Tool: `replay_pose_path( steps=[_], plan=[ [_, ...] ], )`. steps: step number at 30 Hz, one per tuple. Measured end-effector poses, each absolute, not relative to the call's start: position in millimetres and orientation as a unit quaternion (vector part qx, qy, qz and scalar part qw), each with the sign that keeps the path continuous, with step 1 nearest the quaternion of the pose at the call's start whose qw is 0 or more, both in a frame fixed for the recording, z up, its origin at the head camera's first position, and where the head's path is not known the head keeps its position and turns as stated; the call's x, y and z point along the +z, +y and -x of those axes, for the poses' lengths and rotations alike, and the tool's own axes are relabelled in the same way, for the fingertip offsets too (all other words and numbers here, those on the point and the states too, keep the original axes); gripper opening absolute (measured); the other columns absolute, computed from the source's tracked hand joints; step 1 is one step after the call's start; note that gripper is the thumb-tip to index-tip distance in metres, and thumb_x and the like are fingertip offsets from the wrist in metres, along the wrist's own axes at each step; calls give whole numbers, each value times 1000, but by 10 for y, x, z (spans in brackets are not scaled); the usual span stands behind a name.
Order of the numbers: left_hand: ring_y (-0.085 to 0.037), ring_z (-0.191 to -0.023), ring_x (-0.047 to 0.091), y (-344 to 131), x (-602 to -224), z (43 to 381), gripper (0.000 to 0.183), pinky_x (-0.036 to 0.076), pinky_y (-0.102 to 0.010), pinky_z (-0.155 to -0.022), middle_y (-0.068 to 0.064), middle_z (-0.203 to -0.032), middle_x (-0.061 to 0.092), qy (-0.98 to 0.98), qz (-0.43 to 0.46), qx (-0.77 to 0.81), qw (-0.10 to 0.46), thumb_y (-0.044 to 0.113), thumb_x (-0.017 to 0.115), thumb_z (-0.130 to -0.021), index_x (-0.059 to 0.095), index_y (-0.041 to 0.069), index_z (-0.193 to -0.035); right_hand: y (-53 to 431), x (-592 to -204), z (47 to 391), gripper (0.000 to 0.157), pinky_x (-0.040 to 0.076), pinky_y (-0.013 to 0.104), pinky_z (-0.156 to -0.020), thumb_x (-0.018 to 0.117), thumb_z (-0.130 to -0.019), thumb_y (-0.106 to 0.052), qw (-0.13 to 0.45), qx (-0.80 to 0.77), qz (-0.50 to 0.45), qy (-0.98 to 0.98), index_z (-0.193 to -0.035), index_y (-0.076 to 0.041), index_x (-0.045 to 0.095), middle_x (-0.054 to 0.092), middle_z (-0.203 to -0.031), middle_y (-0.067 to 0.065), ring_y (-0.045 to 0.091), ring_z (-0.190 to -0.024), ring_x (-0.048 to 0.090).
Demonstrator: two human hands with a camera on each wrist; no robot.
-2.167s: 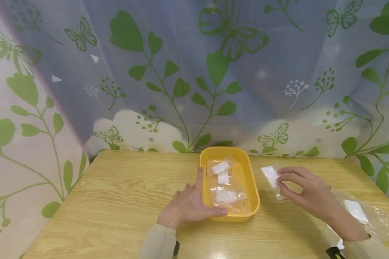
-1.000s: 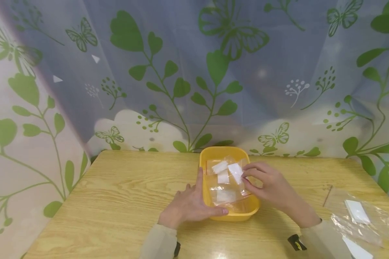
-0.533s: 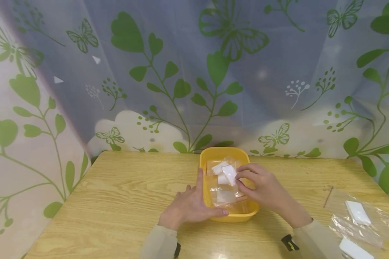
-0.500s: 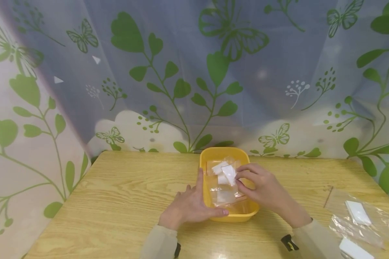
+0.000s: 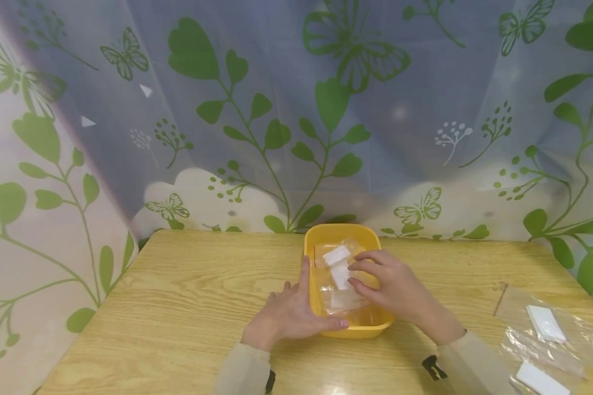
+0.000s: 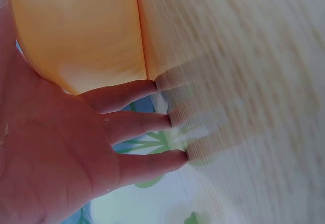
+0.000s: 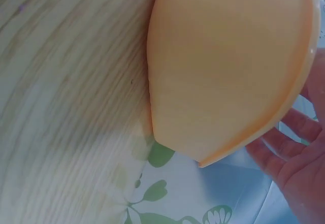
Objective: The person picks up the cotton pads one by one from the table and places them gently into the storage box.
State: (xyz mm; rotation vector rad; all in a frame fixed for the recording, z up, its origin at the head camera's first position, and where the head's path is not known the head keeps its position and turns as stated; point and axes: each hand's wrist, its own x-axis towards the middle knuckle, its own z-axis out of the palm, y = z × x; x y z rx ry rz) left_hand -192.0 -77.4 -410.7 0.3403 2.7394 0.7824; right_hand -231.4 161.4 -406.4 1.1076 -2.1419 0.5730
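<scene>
A yellow plastic tray [image 5: 387, 285] stands at the back middle of the table. Several small clear zip bags with white pieces lie inside it, among them a bag with a white slip [image 5: 339, 275] near the middle. My left hand [image 5: 289, 312] steadies the tray, index finger along its left wall and thumb on the front rim. In the left wrist view, its other fingers [image 6: 139, 120] extend straight to the tabletop. My right hand [image 5: 392, 282] hovers over the tray's right side, fingertips parted beside that white slip; whether they touch its bag is hard to see.
To the right on the wooden table [image 5: 202, 285] lies a larger clear zip bag [image 5: 519, 307] with a white block [image 5: 546, 323]. A second white block [image 5: 541, 379] is at the front right edge of view. A leaf-patterned curtain [image 5: 277, 109] hangs directly behind the tray.
My right hand has carried a small bag with a white slip leftward from the table into the tray, and its fingers have loosened from it. The left hand has stayed put.
</scene>
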Motion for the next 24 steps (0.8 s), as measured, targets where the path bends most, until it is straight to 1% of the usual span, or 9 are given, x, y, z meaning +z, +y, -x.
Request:
replay_pose_path(
  steps=[3, 5, 8, 11, 14, 17, 21, 24],
  plan=[
    [-50, -149, 35, -772, -4106, 1923, 141, 28, -71, -118, -23, -161, 41, 946, -116, 271, 136, 85, 67, -73, -23, 23, -162, 1618, -4088, 2312, 26, 63, 43, -78, 88, -75, -13, 320, 207, -414, -827, -98, -8, 76, 74, -105, 12, 29, -94, 72],
    [-50, -149, 35, -771, -4105, 1925, 140, 28, -71, -119, -22, -161, 41, 946, -116, 270, 137, 86, 66, -73, -23, 24, -162, 1627, -4097, 2310, 26, 63, 44, -79, 87, -77, -17, 317, 202, -411, -831, -100, -8, 76, 75, -107, 14, 30, -95, 73],
    [-51, -149, 34, -773, -4105, 1927, 140, 27, -72, -119, -21, -162, 40, 946, -118, 269, 138, 86, 65, -74, -24, 24, -161, 1649, -4102, 2303, 29, 63, 48, -83, 84, -84, -26, 313, 195, -402, -838, -106, -8, 76, 74, -114, 17, 34, -100, 73],
    [-51, -149, 33, -773, -4104, 1928, 139, 26, -72, -119, -20, -162, 40, 946, -120, 269, 136, 86, 65, -74, -24, 24, -161, 1674, -4084, 2279, 36, 60, 55, -89, 79, -89, -34, 303, 185, -387, -851, -115, -9, 75, 71, -125, 20, 39, -109, 70],
    [-51, -149, 34, -771, -4102, 1928, 139, 27, -72, -118, -21, -161, 41, 947, -122, 267, 133, 86, 65, -74, -22, 23, -162, 1697, -4055, 2239, 45, 56, 64, -93, 76, -90, -38, 277, 164, -355, -878, -125, -11, 72, 65, -136, 22, 45, -119, 65],
    [-51, -148, 35, -769, -4100, 1927, 139, 28, -72, -118, -23, -160, 41, 947, -122, 265, 133, 86, 65, -74, -21, 21, -163, 1718, -4025, 2192, 54, 52, 70, -96, 73, -90, -43, 241, 131, -310, -910, -136, -14, 67, 59, -146, 21, 48, -129, 59],
    [-52, -148, 35, -768, -4105, 1925, 139, 28, -72, -118, -25, -160, 41, 946, -120, 269, 135, 86, 65, -74, -21, 22, -163, 1752, -3999, 2151, 62, 47, 72, -102, 68, -92, -52, 209, 100, -259, -938, -142, -16, 62, 52, -153, 20, 48, -136, 52],
    [-52, -149, 33, -769, -4110, 1926, 139, 26, -72, -119, -25, -161, 40, 945, -119, 271, 138, 87, 65, -74, -21, 22, -163, 1795, -3991, 2137, 68, 42, 74, -105, 66, -92, -58, 192, 92, -235, -948, -145, -16, 59, 47, -157, 19, 50, -141, 46]
  ],
)
